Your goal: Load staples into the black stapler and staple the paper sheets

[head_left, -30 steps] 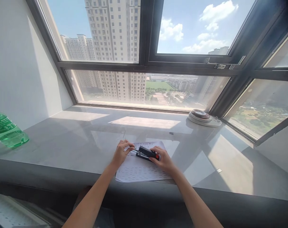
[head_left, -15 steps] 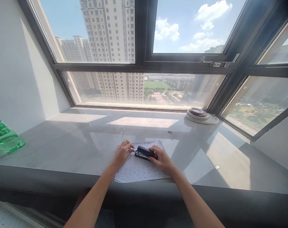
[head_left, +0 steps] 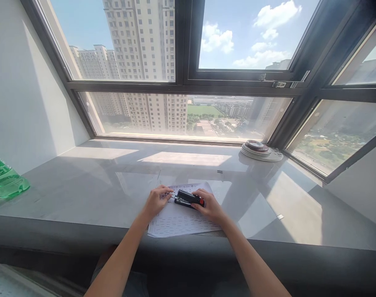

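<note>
A black stapler with a red spot at its right end lies over the printed sheets of paper. My right hand is closed around the stapler's right end, thumb on the near side and fingers on the far side. At its left end, my left hand has its fingertips pinched on a thin metal rod that sticks out of the stapler. The fingers hide the rod's outer end. The sheets lie flat near the ledge's front edge, partly covered by both hands.
A green-tinted plastic bottle lies on the left of the grey ledge. Stacked round plates or mats sit at the back right by the window. Small dark strips and a small white piece lie on the ledge.
My left hand has shifted slightly left, away from the stapler, and more of the metal rod shows between them. My right hand keeps its hold on the stapler.
</note>
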Demonstrator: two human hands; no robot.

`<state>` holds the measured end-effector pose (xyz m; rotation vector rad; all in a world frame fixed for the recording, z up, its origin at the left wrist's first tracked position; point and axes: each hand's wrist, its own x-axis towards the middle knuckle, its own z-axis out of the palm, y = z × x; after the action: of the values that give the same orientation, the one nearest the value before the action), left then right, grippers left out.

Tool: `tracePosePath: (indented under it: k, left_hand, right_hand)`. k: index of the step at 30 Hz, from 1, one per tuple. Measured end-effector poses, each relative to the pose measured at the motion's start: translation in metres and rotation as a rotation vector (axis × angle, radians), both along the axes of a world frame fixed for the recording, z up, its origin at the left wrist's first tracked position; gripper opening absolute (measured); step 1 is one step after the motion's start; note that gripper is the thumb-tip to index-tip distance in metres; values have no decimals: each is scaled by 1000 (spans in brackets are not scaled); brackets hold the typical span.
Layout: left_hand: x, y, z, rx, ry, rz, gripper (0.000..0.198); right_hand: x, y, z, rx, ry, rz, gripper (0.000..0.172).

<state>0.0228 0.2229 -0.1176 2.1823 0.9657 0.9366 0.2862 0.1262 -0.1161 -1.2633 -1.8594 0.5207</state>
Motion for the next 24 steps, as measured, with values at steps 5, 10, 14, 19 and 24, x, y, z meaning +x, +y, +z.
tracePosePath:
  k: [5,10,14,19,24]
  left_hand:
    - [-9,5,-5,-243,-115,33,24]
    - [-13,7,-9,-421,-181,-126,35]
    - [-8,9,-4,-359,-101,-172,37]
    - [8,21,10,-114,108,-319,39]
    - [24,35,12,-49,211,-427,58]
  right_hand:
    - [1,0,-2,-21,36,-14,23]
    - [4,1,-5,-59,68,-61,27]
    - [5,0,0,-48,112,-22,25]
    - [5,-1,6,-39,135,-11,26]
    - [3,-1,4,-51,129,0,26]
